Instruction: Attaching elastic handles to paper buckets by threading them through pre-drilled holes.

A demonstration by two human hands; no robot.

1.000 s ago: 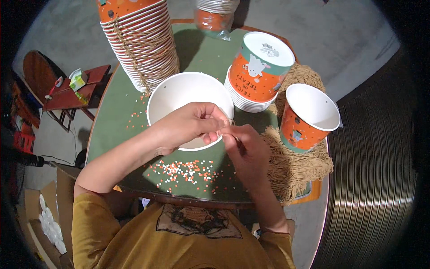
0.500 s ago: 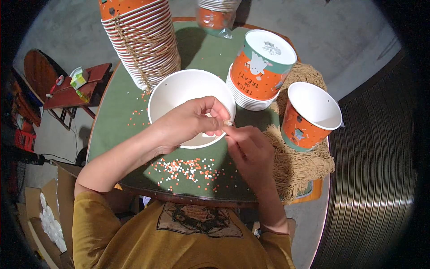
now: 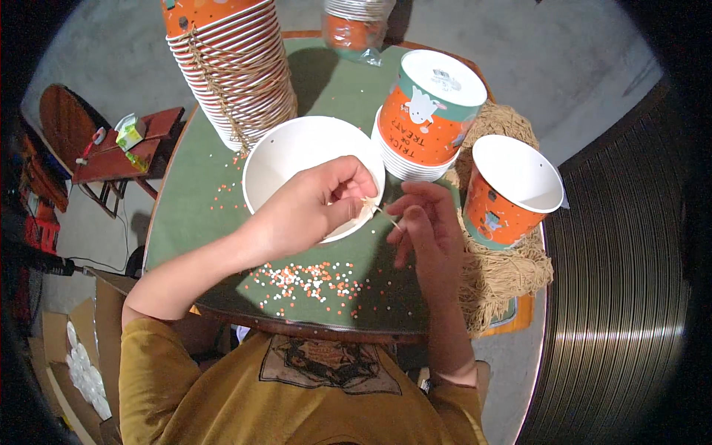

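A large paper bucket (image 3: 282,152), white inside, stands in front of me on the green-topped table. My left hand (image 3: 315,196) reaches over it, thumb and fingers pinched at the right side of its rim around a pale cord (image 3: 382,213). This short cord runs from there to the curled fingers of my right hand (image 3: 429,233), just outside the bucket. The right fingertips partly hide the cord's end. The bucket's near wall is partly covered by my left hand.
Orange and white beads (image 3: 308,282) lie scattered near the table's front edge. At the far left rises a tall stack of buckets (image 3: 237,74) strung with cords. Upside-down buckets (image 3: 430,111), one upright bucket (image 3: 515,189) and bundles of tan cord (image 3: 508,285) stand at right.
My right hand has drawn away to the right from my left fingertips, and its fingers have loosened. A length of cord now shows between the hands. The left hand barely moved.
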